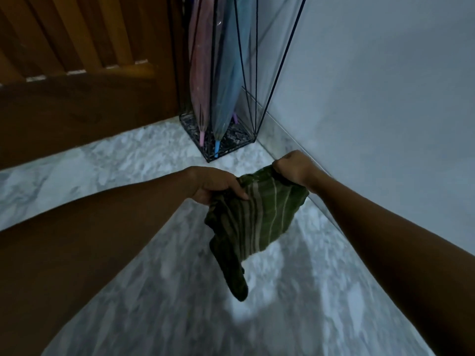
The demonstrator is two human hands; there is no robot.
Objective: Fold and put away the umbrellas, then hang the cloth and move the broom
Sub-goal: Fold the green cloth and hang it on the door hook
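Observation:
A dark green cloth [253, 219] with pale stripes hangs between my two hands above the marble floor. My left hand [214, 185] grips its upper left edge. My right hand [293, 167] is closed on its upper right corner, close to the wall. The cloth's lower end droops to a point. In the corner stands a black wire umbrella stand [198, 136] holding a folded pink umbrella [201, 73] and a folded blue umbrella [231, 80], tips down. No broom is in view.
A brown wooden slatted door [77, 60] fills the upper left. A pale wall [372, 86] runs along the right, meeting the grey-white marble floor [128, 163] at a skirting line.

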